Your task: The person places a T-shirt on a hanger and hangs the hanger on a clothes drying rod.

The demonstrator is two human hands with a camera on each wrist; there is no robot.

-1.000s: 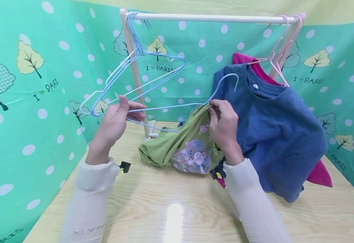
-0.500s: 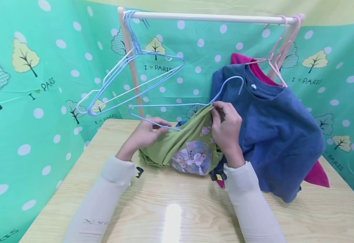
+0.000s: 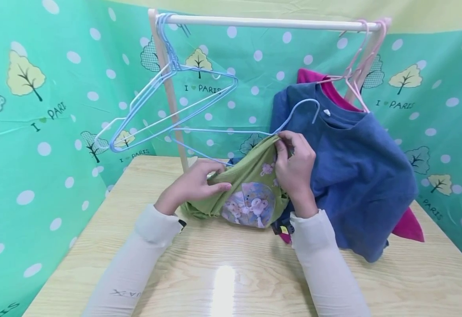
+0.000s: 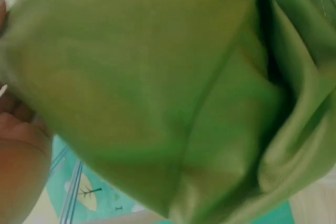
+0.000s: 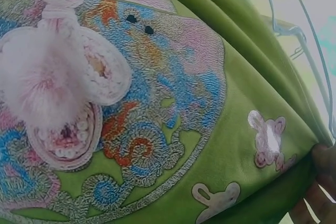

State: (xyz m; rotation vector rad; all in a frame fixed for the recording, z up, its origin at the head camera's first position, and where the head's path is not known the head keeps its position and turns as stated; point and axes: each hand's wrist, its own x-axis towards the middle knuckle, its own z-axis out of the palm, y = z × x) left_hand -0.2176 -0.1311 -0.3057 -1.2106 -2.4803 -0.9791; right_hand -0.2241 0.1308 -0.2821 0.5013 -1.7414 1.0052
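A green T-shirt (image 3: pixel 235 180) with a sparkly rabbit patch (image 3: pixel 251 204) bunches over the table. Its upper edge drapes over the right part of a light blue wire hanger (image 3: pixel 223 130), whose bare left end sticks out. My right hand (image 3: pixel 296 163) pinches the cloth at the hanger's neck, below the hook. At the shirt's left edge my left hand (image 3: pixel 195 180) grips the fabric, thumb in front and fingers over the rim. The left wrist view is mostly filled by green cloth (image 4: pixel 131 77); the right wrist view shows the patch (image 5: pixel 147 72) close up.
Several blue and white hangers (image 3: pixel 171 64) hang at the left of a rack's bar (image 3: pixel 262 23). On the right, pink hangers (image 3: pixel 347 72) carry a navy shirt (image 3: pixel 357 176) and a magenta garment (image 3: pixel 409 226). A wooden table (image 3: pixel 262 281) lies below; patterned curtain (image 3: pixel 56 189) stands behind.
My left hand has let go of the hanger's left end, moved down and right, and taken hold of the shirt's edge. My right hand keeps its pinch.
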